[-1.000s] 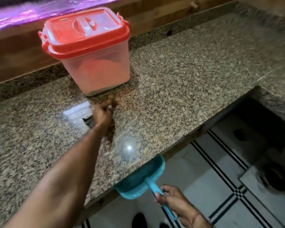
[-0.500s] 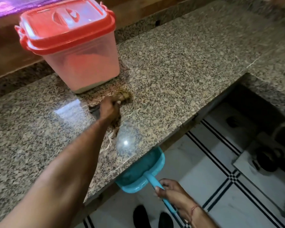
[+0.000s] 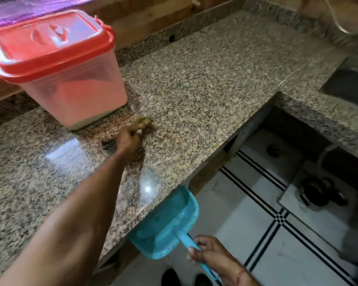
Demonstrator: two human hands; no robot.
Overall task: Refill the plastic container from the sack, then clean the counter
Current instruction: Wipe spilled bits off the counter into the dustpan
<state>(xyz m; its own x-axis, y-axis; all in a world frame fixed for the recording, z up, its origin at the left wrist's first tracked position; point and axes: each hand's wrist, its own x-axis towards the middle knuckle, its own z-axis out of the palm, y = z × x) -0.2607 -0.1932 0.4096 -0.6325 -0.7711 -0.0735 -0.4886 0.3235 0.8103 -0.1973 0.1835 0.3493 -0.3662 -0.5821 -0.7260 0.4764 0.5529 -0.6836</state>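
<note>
1. Step in hand (judgement): the cleaning part. The plastic container (image 3: 74,93) stands with its red lid (image 3: 48,46) on, so the refill looks done. No sack is in view.
2. Location: the container sits at the far left of the granite counter (image 3: 205,89), close to the back ledge.
3. Left hand (image 3: 129,139): on the counter just near and right of the container, fingers curled round a small brush (image 3: 145,121). Its tan tip pokes out on the far side of the hand. The picture is blurred, so the type of tool is uncertain.
4. Right hand (image 3: 209,251): below the counter's near edge, gripping the handle of a teal dustpan (image 3: 163,228). The pan's mouth is tucked under the edge.
5. Next move (judgement): draw the brush toward the near edge so the debris drops into the pan. The pan must stay tight against the edge, in line with the stroke.
6. Containers:
   - Plastic container: translucent wall, pink tinted, with a pale band at the base. The fill level cannot be read.
   - Dustpan: the inside shows teal, and I cannot make out any contents.
</note>
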